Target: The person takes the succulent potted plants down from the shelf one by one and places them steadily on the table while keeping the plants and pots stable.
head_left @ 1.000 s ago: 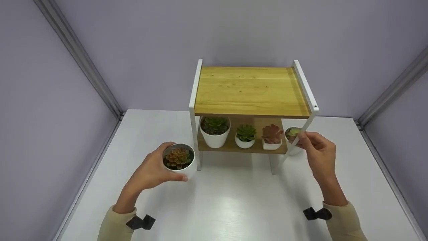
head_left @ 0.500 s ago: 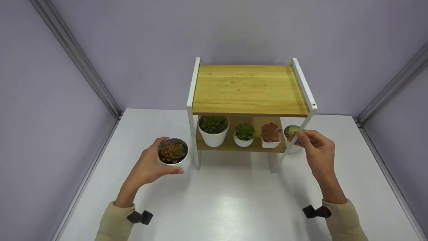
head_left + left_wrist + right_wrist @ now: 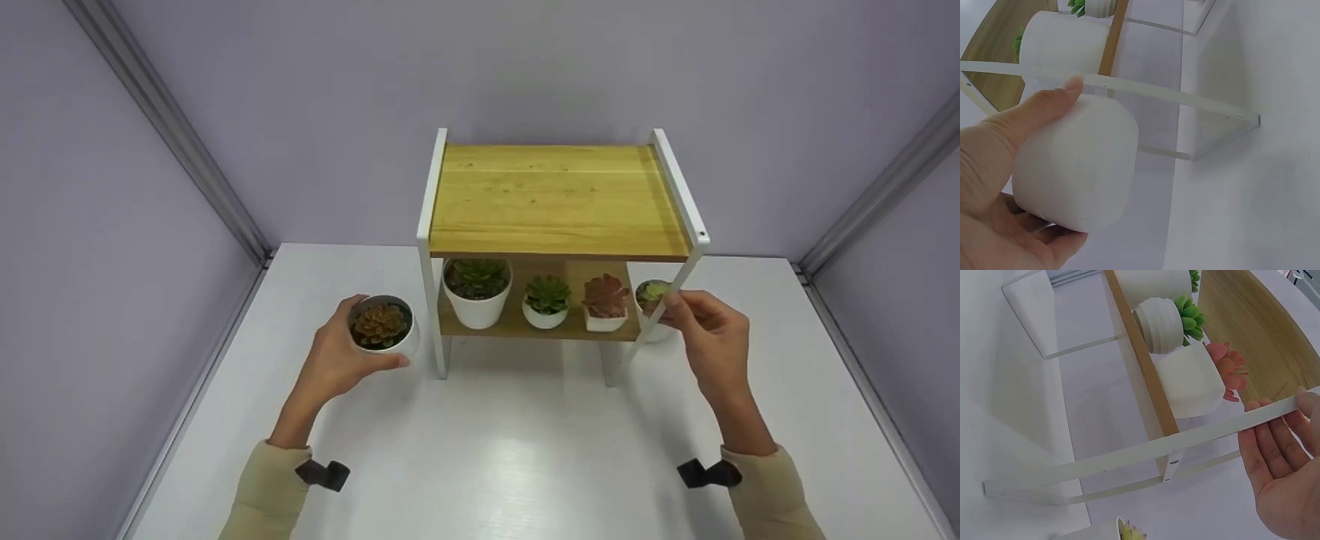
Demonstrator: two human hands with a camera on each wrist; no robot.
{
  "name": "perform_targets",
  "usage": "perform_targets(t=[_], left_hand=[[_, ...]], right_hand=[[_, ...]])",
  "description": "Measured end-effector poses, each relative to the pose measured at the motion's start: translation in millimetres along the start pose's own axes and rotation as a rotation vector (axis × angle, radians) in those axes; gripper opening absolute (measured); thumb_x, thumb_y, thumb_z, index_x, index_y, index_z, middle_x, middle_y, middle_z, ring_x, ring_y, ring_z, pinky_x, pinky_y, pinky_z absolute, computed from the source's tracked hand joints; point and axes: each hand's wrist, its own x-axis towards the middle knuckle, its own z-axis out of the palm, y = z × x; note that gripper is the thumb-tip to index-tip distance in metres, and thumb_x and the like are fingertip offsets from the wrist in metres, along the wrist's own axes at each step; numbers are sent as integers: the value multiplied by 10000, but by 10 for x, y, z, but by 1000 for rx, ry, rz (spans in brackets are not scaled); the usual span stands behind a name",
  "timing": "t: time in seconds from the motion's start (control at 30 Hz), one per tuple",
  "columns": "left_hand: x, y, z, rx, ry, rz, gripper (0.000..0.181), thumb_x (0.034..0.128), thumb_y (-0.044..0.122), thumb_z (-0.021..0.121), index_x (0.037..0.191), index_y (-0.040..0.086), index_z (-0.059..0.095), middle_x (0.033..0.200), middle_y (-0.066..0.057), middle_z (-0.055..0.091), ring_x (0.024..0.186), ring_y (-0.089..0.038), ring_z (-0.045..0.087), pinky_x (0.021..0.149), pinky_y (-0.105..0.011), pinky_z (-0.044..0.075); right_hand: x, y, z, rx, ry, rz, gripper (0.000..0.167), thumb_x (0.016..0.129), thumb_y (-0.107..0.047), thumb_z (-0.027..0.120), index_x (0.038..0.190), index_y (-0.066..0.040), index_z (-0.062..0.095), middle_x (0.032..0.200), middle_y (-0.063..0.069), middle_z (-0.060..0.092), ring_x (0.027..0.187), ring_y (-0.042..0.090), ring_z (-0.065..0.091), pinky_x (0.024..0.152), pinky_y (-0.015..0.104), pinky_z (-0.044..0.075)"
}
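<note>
My left hand [image 3: 336, 358] grips a white round pot [image 3: 1081, 163] holding an orange-brown succulent [image 3: 380, 325], just left of a two-tier wooden shelf [image 3: 559, 199]. In the left wrist view the thumb lies along one side of the pot and the fingers curl round the other. My right hand [image 3: 712, 337] pinches the white front right upright [image 3: 1207, 433] of the shelf between thumb and fingers. On the lower board stand a large white pot [image 3: 478, 306] with a green succulent, a small green succulent [image 3: 547, 294] and a red succulent [image 3: 606, 295] in a square pot.
Another white pot with a yellow-green succulent [image 3: 654, 291] stands outside the shelf's right side, partly hidden by the upright and my right hand. The white table [image 3: 480, 465] meets grey-lilac walls at the back and sides. The upper board has raised white side rails [image 3: 681, 184].
My left hand has carried the potted orange-brown succulent farther back and a little left, alongside the shelf. My right hand keeps its hold on the upright, and the shelf plants stay put.
</note>
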Motion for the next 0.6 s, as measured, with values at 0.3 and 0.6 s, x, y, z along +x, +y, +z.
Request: perform_targets(t=[0.3, 0.6], left_hand=[[92, -113, 61, -55, 40, -10, 1206, 701, 401, 992, 1621, 40, 302, 1603, -217, 455, 1488, -405, 440, 1199, -656, 382], [222, -165, 239, -66, 73, -40, 1176, 733, 357, 974, 1629, 37, 281, 1623, -217, 432, 1516, -404, 417, 1232, -628, 369]], right_hand=[[-4, 5, 7, 20, -4, -7, 186, 1023, -63, 672, 1061, 103, 748, 895, 38, 820, 836, 145, 796, 834, 265, 640], [2, 2, 16, 56, 0, -10, 187, 1018, -40, 670, 1061, 128, 739, 900, 79, 818, 850, 156, 800, 824, 263, 641]])
